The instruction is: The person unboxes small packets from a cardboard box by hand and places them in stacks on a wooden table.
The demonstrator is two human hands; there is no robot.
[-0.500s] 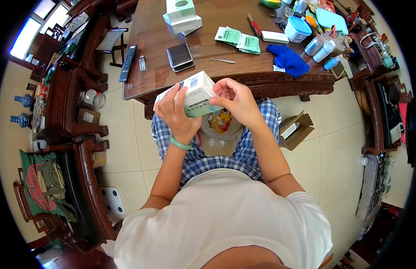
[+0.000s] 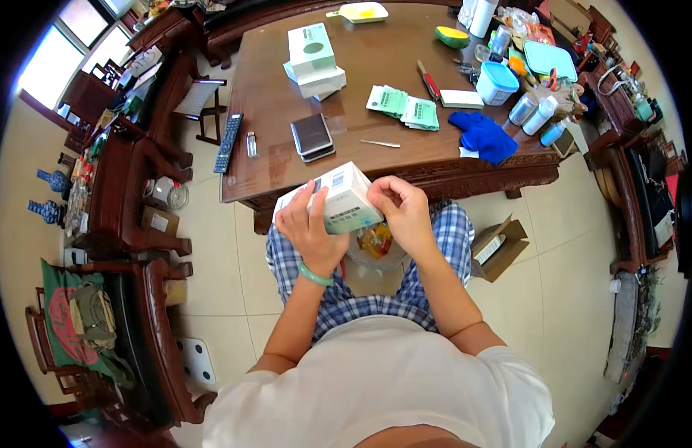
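A white and green carton (image 2: 350,196) is tilted in front of me, just off the table's near edge and above my lap. My left hand (image 2: 313,233) is wrapped round its left side, with the fingers over the top and a green bangle at the wrist. At the carton's right end, the thumb and forefinger of my right hand (image 2: 406,213) are pinched together against the edge. Whatever lies between those fingertips is too small to make out. Below the carton, a bin (image 2: 372,261) with yellow and red wrappers stands between my knees, partly hidden.
On the wooden table (image 2: 264,97) lie stacked cartons (image 2: 313,56), a dark wallet-like item (image 2: 312,136), green packets (image 2: 421,113), a red-handled knife (image 2: 429,81), a thin metal tool (image 2: 379,143) and a blue cloth (image 2: 484,137). An opened cardboard box (image 2: 503,250) sits on the floor at right.
The view has shifted, so the table, hands and carton sit lower in it and more of the table's far side shows. Both hands stay at the carton, the right fingers still at its end.
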